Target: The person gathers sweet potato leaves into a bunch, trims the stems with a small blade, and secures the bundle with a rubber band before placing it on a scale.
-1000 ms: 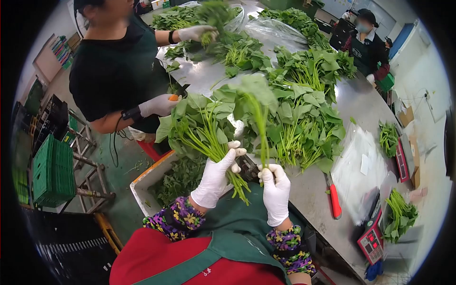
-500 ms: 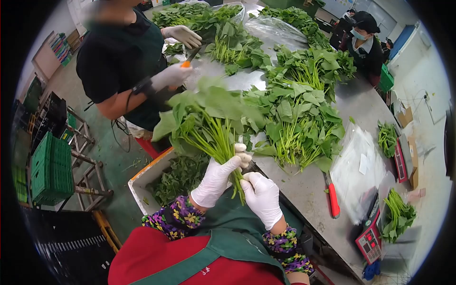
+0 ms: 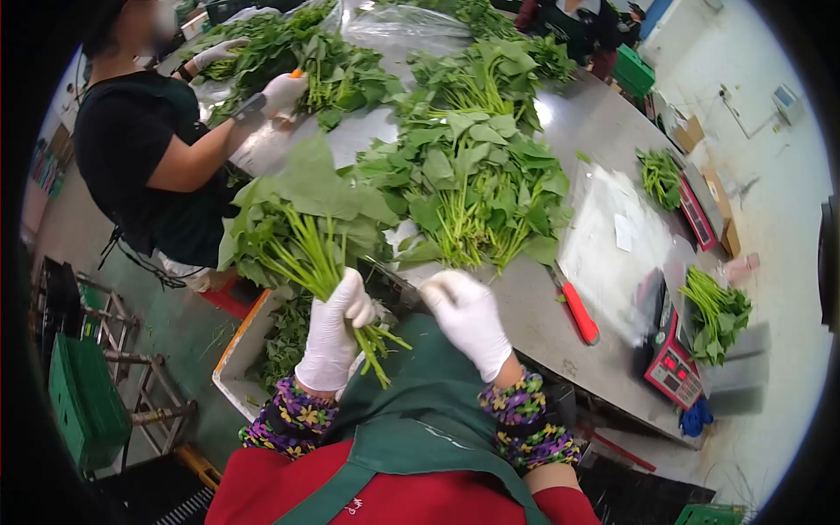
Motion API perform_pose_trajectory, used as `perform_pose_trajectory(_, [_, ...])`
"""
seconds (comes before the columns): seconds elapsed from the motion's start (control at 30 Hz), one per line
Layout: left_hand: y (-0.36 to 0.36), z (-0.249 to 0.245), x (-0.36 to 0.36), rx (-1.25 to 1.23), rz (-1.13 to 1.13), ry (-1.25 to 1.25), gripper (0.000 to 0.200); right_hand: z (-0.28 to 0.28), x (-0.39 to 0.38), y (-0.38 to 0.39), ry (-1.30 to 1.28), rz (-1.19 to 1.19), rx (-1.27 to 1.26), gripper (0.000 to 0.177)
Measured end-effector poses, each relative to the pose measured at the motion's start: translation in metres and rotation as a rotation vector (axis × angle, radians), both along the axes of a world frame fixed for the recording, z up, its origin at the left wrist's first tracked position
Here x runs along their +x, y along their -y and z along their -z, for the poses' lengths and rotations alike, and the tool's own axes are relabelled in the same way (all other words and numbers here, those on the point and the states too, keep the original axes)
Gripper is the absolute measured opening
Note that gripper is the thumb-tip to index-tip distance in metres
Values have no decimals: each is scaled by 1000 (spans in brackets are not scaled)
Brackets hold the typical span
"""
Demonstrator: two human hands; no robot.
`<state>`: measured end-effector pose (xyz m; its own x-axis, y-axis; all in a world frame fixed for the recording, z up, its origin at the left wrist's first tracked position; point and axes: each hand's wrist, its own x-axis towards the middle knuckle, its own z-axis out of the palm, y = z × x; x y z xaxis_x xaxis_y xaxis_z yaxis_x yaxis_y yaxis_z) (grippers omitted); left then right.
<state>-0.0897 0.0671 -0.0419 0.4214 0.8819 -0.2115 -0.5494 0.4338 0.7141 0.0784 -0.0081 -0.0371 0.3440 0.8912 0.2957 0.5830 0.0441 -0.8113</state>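
My left hand, in a white glove, grips a bunch of leafy greens by its stems. The leaves fan out up and to the left, while the cut stem ends poke out below the fist. To the right, apart from the stems, my right hand, also gloved, has its fingers curled together near the table edge; whatever they may hold is hidden. A large heap of the same greens lies on the metal table beyond it. A red-handled knife rests to the right of the heap.
Clear plastic bags lie by the knife. Past them stand a red scale and a small bunch. A white bin with loose leaves is below left. At left, a co-worker reaches over the table; green crates stand behind.
My right hand has come away from the stem ends. The bunch has moved left in my left hand. My view has turned right, and the co-worker's hands have shifted over the greens.
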Motion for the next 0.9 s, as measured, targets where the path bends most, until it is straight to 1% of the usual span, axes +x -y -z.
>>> perform_pose_trajectory(0.03, [-1,0,-2,-4,7,-23,16,2,14,-2,38,82,-20,16])
perform_pose_trajectory(0.07, [-2,2,-2,19,21,-30,24,4,29,-4,79,161,-39,16])
perform_pose_trajectory(0.17, [-2,1,-3,3,77,30,27,-4,54,-17,161,334,-96,17])
perform_pose_trajectory(0.2, [-1,3,-3,-15,70,7,23,-8,57,-21,165,336,-98,17])
perform_pose_trajectory(0.27, [1,7,-2,-31,60,-16,20,-18,54,-28,178,297,-294,19])
perform_pose_trajectory(0.3, [0,10,-1,-71,31,8,17,-25,47,-29,299,284,-351,24])
perform_pose_trajectory(0.33, [0,12,-1,-111,3,32,14,-14,46,-30,299,282,-350,24])
perform_pose_trajectory(0.4, [-1,14,-2,-115,-19,17,13,19,49,-31,584,209,-245,28])
perform_pose_trajectory(0.43, [-2,15,-2,-120,-39,4,12,29,52,-31,610,186,-230,22])
perform_pose_trajectory(0.47, [-4,15,-2,-119,-43,7,12,26,54,-32,613,183,-227,22])
perform_pose_trajectory(0.53, [-3,16,-2,-106,-57,-31,12,7,58,-29,-396,107,-113,14])
perform_pose_trajectory(0.57, [-1,16,-2,-114,-59,-37,12,-13,55,-25,-315,153,-79,12])
perform_pose_trajectory(0.6, [-1,16,-1,-130,-58,-28,12,-14,61,-26,-299,177,-70,13])
perform_pose_trajectory(0.67, [-1,16,2,-138,-54,-12,12,-20,63,-29,-7,265,-123,20])
perform_pose_trajectory(0.73, [-1,17,4,-141,-46,-18,12,-12,67,-39,256,299,-305,29])
perform_pose_trajectory(0.77, [0,16,4,-139,-44,-16,12,-8,66,-46,336,292,-406,36])
perform_pose_trajectory(0.8, [2,14,5,-144,-42,-13,11,-4,63,-51,439,272,-432,41])
perform_pose_trajectory(0.87, [2,13,5,-146,-44,-10,11,-6,56,-60,510,239,-561,47])
perform_pose_trajectory(0.9, [2,15,5,-138,-42,-15,11,-7,55,-64,510,236,-559,47])
